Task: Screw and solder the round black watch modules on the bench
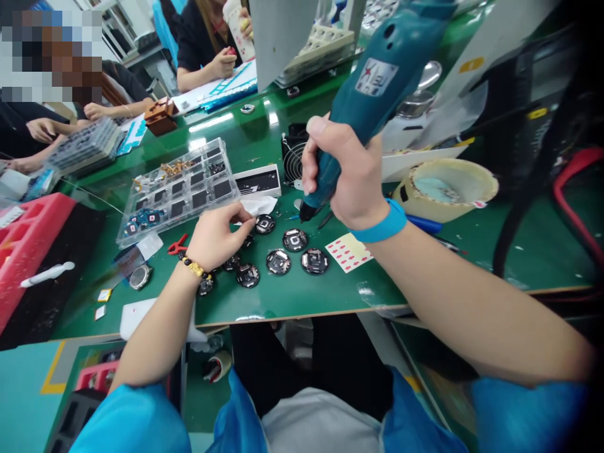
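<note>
My right hand (352,167) is wrapped round a teal electric screwdriver (361,100). The tool slants down to the left, and its black tip hangs just above the round black electronic modules. At the left edge of one round black module (265,224), the thumb and forefinger of my left hand (217,236) are pinched together. Several more such modules lie around it, among them one with a pale square centre (295,239) and another one nearer me (314,261). Some modules are partly hidden beside my left hand. Red tweezers or a clip (178,244) lie left of my wrist.
Behind my left hand stands a clear compartment tray (177,189) with small parts. A small fan (295,154), a sticker sheet with red arrows (349,251) and a cream tub (448,185) are nearby. Red foam (33,245) is at left. Co-workers sit across the bench.
</note>
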`<move>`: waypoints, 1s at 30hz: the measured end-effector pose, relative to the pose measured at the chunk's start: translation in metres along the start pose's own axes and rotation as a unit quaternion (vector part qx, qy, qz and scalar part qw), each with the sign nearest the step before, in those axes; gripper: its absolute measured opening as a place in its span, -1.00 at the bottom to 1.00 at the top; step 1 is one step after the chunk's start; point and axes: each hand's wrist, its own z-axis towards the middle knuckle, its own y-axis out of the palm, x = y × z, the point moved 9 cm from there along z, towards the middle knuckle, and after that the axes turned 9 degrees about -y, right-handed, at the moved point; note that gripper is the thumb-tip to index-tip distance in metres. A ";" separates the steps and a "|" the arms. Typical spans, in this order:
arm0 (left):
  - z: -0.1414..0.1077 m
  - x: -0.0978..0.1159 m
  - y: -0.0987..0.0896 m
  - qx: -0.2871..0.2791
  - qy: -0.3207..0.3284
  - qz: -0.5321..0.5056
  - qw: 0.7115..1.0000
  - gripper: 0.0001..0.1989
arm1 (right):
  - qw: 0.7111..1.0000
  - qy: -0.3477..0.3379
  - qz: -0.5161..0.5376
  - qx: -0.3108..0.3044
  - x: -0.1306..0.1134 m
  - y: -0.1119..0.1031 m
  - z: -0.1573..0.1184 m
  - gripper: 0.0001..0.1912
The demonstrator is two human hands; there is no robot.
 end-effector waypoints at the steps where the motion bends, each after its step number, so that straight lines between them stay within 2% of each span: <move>1: 0.000 0.000 0.000 -0.003 0.000 -0.005 1.000 -0.85 | 1.000 -0.001 0.002 0.003 0.001 0.000 0.000 -0.52; 9: 0.001 -0.001 -0.002 0.001 0.007 -0.068 0.998 -0.84 | 1.000 0.007 0.017 0.019 0.004 -0.001 -0.001 -0.60; 14: 0.002 -0.003 0.008 -0.032 -0.010 -0.058 0.998 -0.84 | 1.000 0.018 0.004 0.012 0.006 -0.001 -0.003 -0.57; 19: 0.000 0.002 0.017 -0.069 0.001 -0.036 0.997 -0.83 | 1.000 0.022 0.005 0.016 0.010 -0.003 -0.002 -0.60; 23: -0.003 0.008 0.021 -0.119 0.009 -0.136 0.984 -0.78 | 1.000 0.020 0.001 0.017 0.008 -0.003 -0.002 -0.62; 25: -0.002 0.008 0.014 -0.096 0.013 -0.167 0.981 -0.79 | 1.000 0.018 -0.002 0.018 0.007 -0.003 -0.002 -0.61; 27: 0.000 0.006 0.008 -0.062 0.018 -0.154 0.986 -0.81 | 1.000 0.015 -0.003 0.015 0.006 -0.003 -0.001 -0.59; 30: 0.002 0.006 0.011 -0.066 0.034 -0.120 0.990 -0.83 | 1.000 0.015 -0.008 0.009 0.007 -0.003 0.000 -0.54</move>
